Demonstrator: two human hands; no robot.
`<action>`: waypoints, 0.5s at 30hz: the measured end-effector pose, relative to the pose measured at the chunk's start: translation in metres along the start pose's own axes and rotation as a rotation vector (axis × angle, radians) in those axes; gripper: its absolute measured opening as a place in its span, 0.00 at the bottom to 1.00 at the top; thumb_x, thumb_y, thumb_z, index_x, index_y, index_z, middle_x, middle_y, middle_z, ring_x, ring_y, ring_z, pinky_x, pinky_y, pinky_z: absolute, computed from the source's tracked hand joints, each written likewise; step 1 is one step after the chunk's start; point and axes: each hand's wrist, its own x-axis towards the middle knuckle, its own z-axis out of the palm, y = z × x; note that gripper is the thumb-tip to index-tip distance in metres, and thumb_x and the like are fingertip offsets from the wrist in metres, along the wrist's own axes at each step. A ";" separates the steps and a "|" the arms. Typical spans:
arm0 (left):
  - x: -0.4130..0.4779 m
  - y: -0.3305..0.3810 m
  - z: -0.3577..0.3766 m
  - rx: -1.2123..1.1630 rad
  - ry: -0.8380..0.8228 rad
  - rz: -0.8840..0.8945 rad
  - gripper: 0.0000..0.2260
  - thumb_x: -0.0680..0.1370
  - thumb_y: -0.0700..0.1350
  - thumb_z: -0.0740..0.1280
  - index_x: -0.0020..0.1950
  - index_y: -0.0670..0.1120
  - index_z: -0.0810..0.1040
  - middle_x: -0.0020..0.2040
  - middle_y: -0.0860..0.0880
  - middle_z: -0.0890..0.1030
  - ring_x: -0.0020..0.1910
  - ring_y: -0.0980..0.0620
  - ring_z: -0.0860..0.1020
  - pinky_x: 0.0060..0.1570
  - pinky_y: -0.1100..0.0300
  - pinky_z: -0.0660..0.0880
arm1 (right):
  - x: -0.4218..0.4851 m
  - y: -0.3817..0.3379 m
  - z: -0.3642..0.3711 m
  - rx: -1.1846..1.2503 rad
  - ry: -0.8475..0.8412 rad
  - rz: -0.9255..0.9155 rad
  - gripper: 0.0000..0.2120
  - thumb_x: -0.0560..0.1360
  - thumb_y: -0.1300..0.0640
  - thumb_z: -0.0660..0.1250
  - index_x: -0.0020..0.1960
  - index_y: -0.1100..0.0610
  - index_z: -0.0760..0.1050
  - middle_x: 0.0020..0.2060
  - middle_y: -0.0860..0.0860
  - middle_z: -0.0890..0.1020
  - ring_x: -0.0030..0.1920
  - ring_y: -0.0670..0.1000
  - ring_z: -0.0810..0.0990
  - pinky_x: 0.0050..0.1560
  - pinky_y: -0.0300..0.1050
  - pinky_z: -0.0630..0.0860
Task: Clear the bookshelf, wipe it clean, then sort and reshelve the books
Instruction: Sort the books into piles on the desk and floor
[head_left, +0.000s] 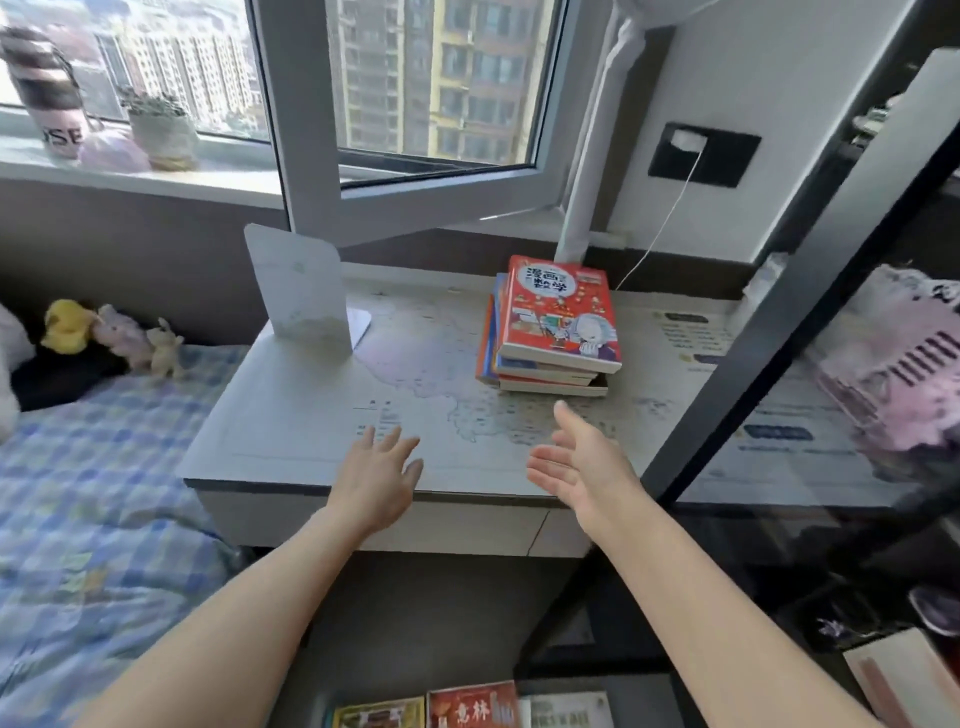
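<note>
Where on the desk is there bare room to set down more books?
Bare desk top lies between the white bookend and the book stack, and in front of the bookend down to the left hand. The right is crowded: the stack, the right hand and the black shelf frame close it in.

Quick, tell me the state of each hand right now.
Left hand: open, fingers spread, holding nothing.
Right hand: open, palm turned inward, holding nothing, short of the red-topped stack of books.
</note>
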 end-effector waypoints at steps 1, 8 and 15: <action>0.022 -0.005 0.008 0.039 -0.026 -0.009 0.22 0.84 0.54 0.48 0.78 0.52 0.57 0.79 0.48 0.54 0.78 0.42 0.49 0.75 0.50 0.49 | 0.018 0.000 0.002 0.014 -0.019 0.024 0.25 0.76 0.45 0.66 0.64 0.62 0.70 0.53 0.61 0.79 0.53 0.58 0.80 0.56 0.51 0.79; 0.111 -0.029 0.038 0.220 -0.009 0.086 0.23 0.81 0.61 0.40 0.77 0.64 0.46 0.79 0.54 0.43 0.78 0.47 0.41 0.74 0.43 0.38 | 0.117 -0.013 0.026 0.390 -0.056 0.212 0.46 0.72 0.42 0.70 0.75 0.68 0.52 0.69 0.68 0.65 0.69 0.64 0.67 0.71 0.56 0.66; 0.129 -0.035 0.040 0.216 0.014 0.156 0.36 0.69 0.64 0.29 0.77 0.63 0.48 0.79 0.52 0.47 0.78 0.48 0.43 0.74 0.43 0.38 | 0.199 -0.033 0.057 0.649 0.074 0.221 0.37 0.66 0.37 0.74 0.62 0.60 0.68 0.54 0.59 0.78 0.60 0.60 0.76 0.66 0.60 0.68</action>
